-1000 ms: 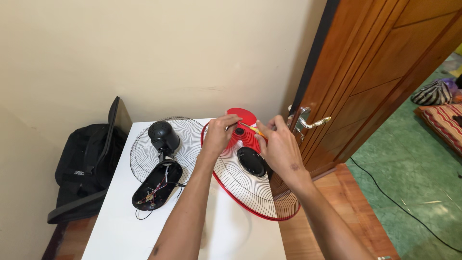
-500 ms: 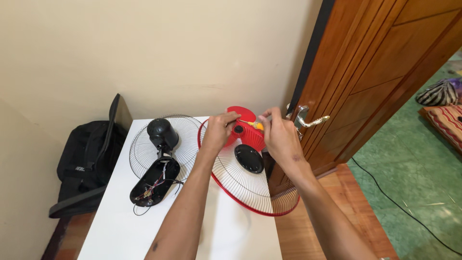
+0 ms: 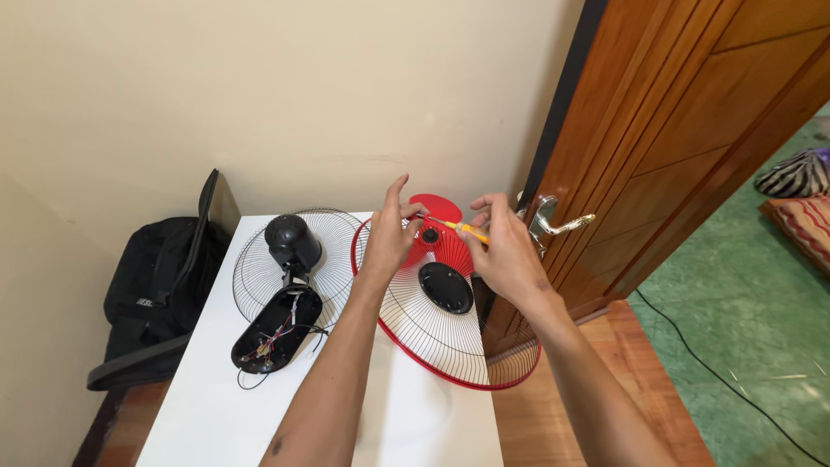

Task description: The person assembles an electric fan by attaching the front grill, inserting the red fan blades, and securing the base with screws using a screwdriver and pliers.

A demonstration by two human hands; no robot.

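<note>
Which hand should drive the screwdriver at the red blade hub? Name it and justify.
Probably the right hand: it grips the yellow screwdriver by its handle, while the left hand only steadies the tip.

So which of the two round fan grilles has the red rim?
The one on the right, under both hands and hanging off the table's edge by the door. The other grille, to its left, is plain dark wire with the black motor on it.
</note>
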